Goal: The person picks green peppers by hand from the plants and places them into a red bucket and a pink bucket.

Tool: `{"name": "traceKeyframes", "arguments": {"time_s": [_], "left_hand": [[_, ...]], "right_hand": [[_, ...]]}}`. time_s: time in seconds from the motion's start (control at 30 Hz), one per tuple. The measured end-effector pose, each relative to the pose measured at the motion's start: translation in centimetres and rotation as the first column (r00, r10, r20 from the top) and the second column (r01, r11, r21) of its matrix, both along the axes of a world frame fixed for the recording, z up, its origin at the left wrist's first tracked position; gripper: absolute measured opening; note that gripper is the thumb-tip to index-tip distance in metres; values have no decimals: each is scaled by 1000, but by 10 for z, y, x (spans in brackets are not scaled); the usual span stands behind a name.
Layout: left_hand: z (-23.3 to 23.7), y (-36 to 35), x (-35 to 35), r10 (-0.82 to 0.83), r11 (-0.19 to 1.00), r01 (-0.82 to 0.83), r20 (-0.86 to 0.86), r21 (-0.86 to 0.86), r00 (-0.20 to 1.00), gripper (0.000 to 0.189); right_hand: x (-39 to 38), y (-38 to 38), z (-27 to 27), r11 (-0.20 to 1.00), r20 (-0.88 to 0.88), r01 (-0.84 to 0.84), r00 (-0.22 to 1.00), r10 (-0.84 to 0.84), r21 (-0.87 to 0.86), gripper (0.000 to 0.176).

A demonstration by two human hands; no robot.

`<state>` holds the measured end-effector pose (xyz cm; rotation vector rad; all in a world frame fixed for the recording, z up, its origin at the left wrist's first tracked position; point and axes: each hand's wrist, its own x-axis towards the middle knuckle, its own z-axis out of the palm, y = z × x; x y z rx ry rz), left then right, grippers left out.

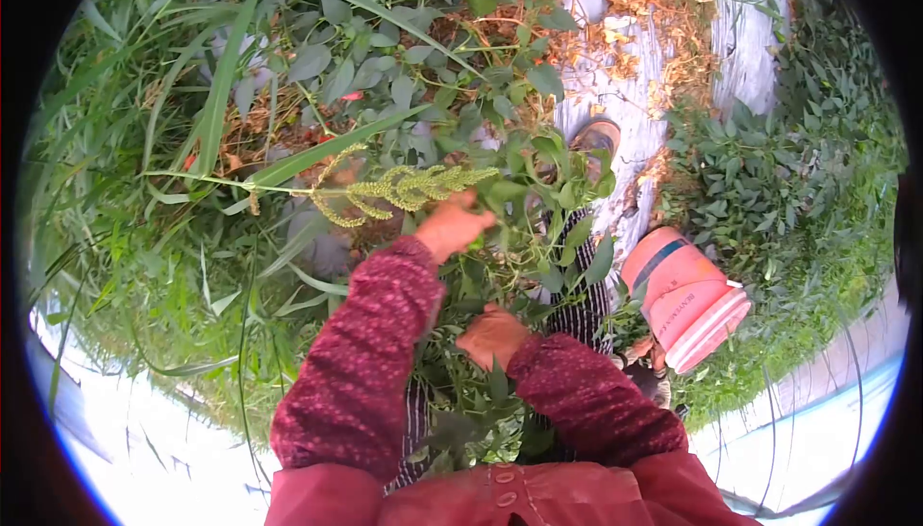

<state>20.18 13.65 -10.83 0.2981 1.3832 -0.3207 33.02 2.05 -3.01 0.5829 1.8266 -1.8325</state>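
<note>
My left hand (452,227) reaches into a leafy green plant (553,237), beside a drooping, seeded weed spike (413,186). Its visible fingers are apart among the stems, and leaves cover part of them. A small bright green spot shows just below these fingers, too small to name. Lower and nearer to my body, my right hand (493,336) is closed, with its fingers curled in the foliage. Whatever it grips is hidden by the hand and the leaves.
A pink bucket (673,286) with a dark band leans on its side at the right. Pale plastic sheeting (615,93) strewn with dry brown leaves runs up from my shoe (598,137). Tall grass (125,199) grows at the left, and more leafy plants (750,170) stand at the right.
</note>
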Motion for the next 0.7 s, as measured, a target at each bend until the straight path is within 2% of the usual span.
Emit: {"name": "traceKeyframes", "arguments": {"time_s": [0.07, 0.13, 0.2, 0.23, 0.27, 0.3, 0.33, 0.37, 0.4, 0.43, 0.47, 0.5, 0.53, 0.57, 0.6, 0.63, 0.67, 0.7], "left_hand": [[-7, -25, 20, -48, 984, 10, 211, 176, 976, 65], [18, -24, 29, -49, 995, 21, 282, 102, 958, 66], [4, -70, 40, -3, 939, -82, 248, 333, 969, 57], [6, -73, 41, -4, 939, -85, 258, 333, 966, 57], [10, -73, 39, -18, 897, -134, 336, 421, 942, 51], [14, -73, 39, -36, 846, -190, 410, 498, 911, 45], [19, -74, 41, -34, 847, -195, 417, 494, 908, 45], [27, -72, 42, -123, 901, -21, 302, 433, 945, 41], [34, -75, 43, -226, 927, 150, 192, 345, 955, 36], [19, -110, 41, -204, 845, 61, 215, 532, 955, 33], [20, -111, 38, -200, 848, 55, 224, 527, 954, 33], [21, -105, 36, 58, 882, -214, 353, 420, 934, 32], [24, -96, 36, 318, 843, -464, 442, 274, 839, 30], [33, -67, 33, -14, 851, -156, 318, 502, 948, 26], [33, -61, 35, -8, 854, -161, 322, 495, 947, 26], [32, -56, 37, -59, 833, -106, 278, 542, 959, 24], [32, -53, 38, -113, 807, -45, 228, 588, 967, 22], [21, -69, 44, -54, 761, -56, 149, 647, 987, 25]], "right_hand": [[3, -8, -3, 999, -6, 31, 1000, -31, -21, 11], [2, -23, -7, 993, -29, 120, 992, -119, 17, 15], [2, -24, -5, 996, -37, 83, 996, -82, 37, 21], [2, -26, -4, 997, -52, 48, 998, -45, 54, 29], [0, -30, -2, 997, -42, 47, 998, -45, 53, 29], [-1, -34, 2, 976, -63, 165, 986, -158, 143, 33], [-1, -38, 6, 932, -95, 280, 960, -265, 229, 39], [0, -37, 15, 855, 110, 516, 854, -509, -46, 38], [3, -25, 24, 856, 118, 515, 854, -507, -47, 38], [11, -12, 34, 843, 73, 537, 842, -535, -11, 37], [19, 9, 46, 829, 26, 559, 828, -560, 25, 36], [32, 46, 64, 951, 65, 309, 949, -308, -8, 36], [43, 72, 74, 925, 124, 365, 928, -351, -110, 36], [54, 85, 78, 882, 188, 422, 902, -387, -210, 37], [67, 87, 76, 769, 122, 607, 794, -595, -199, 33], [96, 89, 62, 451, 290, 818, 556, -779, -357, 23], [106, 114, 67, 239, 573, 913, 395, -718, -330, 18], [120, 122, 61, 151, 514, 958, 260, -817, -244, 16]]}}
